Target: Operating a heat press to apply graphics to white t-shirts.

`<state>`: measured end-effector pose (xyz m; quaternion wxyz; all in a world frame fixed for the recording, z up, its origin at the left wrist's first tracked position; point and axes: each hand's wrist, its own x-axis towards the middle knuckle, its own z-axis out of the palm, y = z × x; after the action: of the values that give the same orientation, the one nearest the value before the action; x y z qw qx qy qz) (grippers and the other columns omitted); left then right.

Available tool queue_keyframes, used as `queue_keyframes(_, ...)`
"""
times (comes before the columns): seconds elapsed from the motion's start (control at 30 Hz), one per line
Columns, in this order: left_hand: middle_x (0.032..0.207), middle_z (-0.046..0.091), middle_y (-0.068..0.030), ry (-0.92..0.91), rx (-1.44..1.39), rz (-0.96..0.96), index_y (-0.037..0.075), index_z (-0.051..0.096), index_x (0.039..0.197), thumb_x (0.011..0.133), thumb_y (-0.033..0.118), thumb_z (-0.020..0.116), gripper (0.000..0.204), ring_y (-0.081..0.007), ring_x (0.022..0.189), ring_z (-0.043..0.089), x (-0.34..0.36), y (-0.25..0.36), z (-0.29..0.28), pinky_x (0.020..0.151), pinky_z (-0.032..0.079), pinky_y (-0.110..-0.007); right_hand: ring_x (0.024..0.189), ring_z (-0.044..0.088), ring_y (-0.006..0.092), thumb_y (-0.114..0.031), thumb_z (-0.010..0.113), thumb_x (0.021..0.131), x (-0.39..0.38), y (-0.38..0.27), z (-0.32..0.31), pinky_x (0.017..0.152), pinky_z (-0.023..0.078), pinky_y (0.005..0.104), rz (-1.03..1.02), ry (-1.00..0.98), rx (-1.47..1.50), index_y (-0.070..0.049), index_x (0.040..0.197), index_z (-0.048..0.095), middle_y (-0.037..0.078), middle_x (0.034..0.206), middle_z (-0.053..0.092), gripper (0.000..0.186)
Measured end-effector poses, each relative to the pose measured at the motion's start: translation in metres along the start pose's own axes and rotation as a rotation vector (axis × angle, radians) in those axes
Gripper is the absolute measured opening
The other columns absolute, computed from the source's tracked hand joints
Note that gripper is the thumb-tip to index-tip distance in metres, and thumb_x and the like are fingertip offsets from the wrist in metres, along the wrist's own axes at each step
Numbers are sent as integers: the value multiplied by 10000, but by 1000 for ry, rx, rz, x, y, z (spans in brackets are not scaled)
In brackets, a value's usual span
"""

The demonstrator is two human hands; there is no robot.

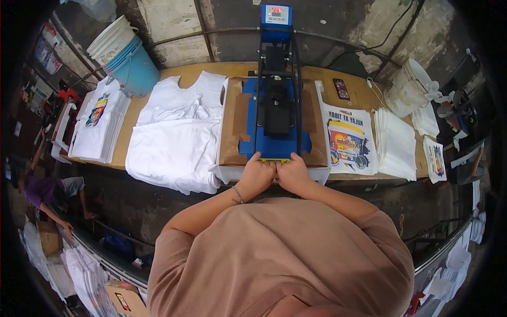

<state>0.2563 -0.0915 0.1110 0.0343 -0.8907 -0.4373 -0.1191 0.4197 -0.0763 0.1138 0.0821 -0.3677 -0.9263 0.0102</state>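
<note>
with left hand [256, 176] and right hand [294, 176] together, clamped on the handle [274, 160]; possibly dragging the cloth [224, 174] below by leaning unevenly; possibly risking burns by slipping onto the plate [246, 148] of the press [276, 119], mid-surface [362, 96].

Mid-frame, most of the fingers of the left hand [257, 175] and right hand [294, 175] are hidden, curled at the handle [274, 160]. Whatever lies under the press's blue plate [246, 113] is hidden too. Upper left, the blue bucket [133, 66] hides the base of the white bucket [112, 41]. The phone [341, 89], upper right, is too small to read. Far left, a co-worker's [46, 187] head is blurred. The bottom edge cuts off the carton [125, 299], lower left, and the brown shirt [296, 248], lower centre.
</note>
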Motion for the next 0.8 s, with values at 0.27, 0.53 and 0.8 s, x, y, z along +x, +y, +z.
queue_keyframes(0.27, 634, 640, -100, -115, -49, 117, 78, 657, 731, 665, 196, 682, 138, -253, 601, 634, 6, -12, -1, 867, 434, -394, 551, 600, 254, -234, 679, 655, 2, 10, -5, 766, 390, 384, -118, 19, -19, -50, 752, 624, 99, 577, 610, 215)
queue_keyframes(0.53, 618, 631, -88, 16, 48, 159, 92, 640, 684, 661, 170, 675, 88, -242, 633, 636, 16, -1, -82, 793, 439, -390, 522, 608, 266, -180, 625, 658, 7, -7, -80, 795, 409, 434, -78, 25, -40, -60, 691, 634, 121, 550, 603, 125)
queue_keyframes(0.8, 973, 632, -137, 418, -240, 129, 47, 581, 1009, 723, 277, 764, 411, -282, 1037, 595, 7, -6, -204, 983, 366, -435, 906, 585, 215, -264, 710, 732, -25, 8, -195, 950, 363, 395, 30, 466, 165, -75, 1000, 611, 109, 1014, 625, 342)
